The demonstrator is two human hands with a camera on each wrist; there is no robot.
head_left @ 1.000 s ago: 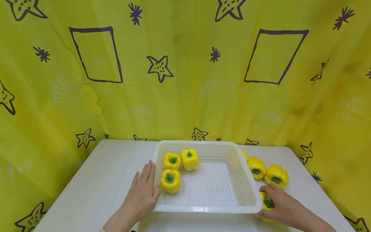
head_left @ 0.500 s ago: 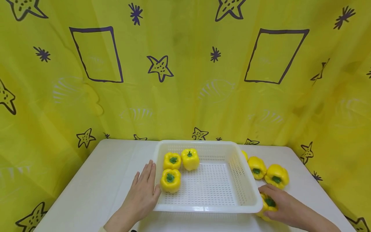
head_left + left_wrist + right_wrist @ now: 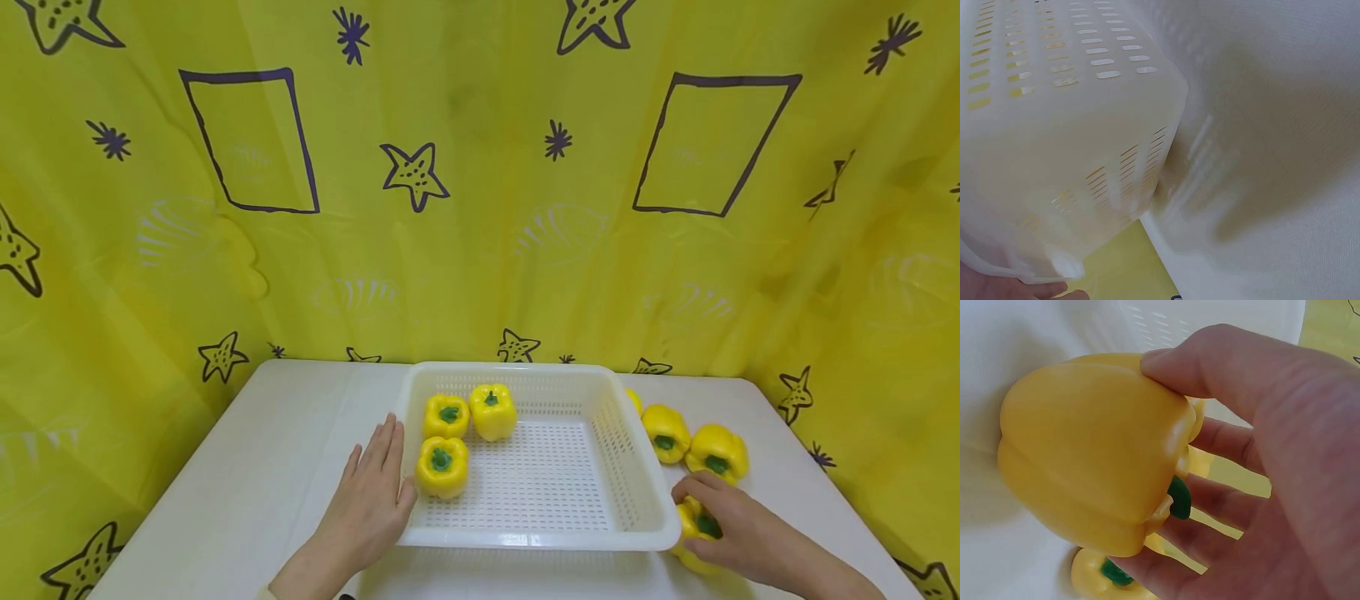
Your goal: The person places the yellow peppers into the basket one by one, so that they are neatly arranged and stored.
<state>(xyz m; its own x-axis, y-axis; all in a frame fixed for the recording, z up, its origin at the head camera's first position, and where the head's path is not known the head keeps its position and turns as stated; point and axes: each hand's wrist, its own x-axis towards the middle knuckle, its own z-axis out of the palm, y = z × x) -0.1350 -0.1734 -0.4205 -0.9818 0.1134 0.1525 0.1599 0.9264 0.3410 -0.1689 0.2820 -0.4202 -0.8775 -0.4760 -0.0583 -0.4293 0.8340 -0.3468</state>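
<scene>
My left hand (image 3: 367, 496) lies with straight fingers along the left side of a white perforated plastic basket (image 3: 528, 540). The left wrist view shows the slotted wall of that basket (image 3: 1054, 144) and a bit of my fingers at the lower left corner. Just off the basket's right front corner, my right hand (image 3: 738, 525) grips a yellow bell pepper (image 3: 690, 546) with thumb and curled fingers. Up close in the right wrist view, the pepper (image 3: 1091, 450) stands on the white surface, its green stem facing the palm. Inside the basket, at left, are three yellow bell peppers (image 3: 441, 468).
Beyond my right hand, more yellow bell peppers (image 3: 717, 454) lie on the white table (image 3: 300, 433) right of the basket, one partly hidden by its rim. A yellow patterned curtain (image 3: 480, 250) surrounds the table at the back and sides.
The right hand and its bell pepper have shifted slightly to the right, away from the basket's corner. The left hand and the basket have stayed where they were.
</scene>
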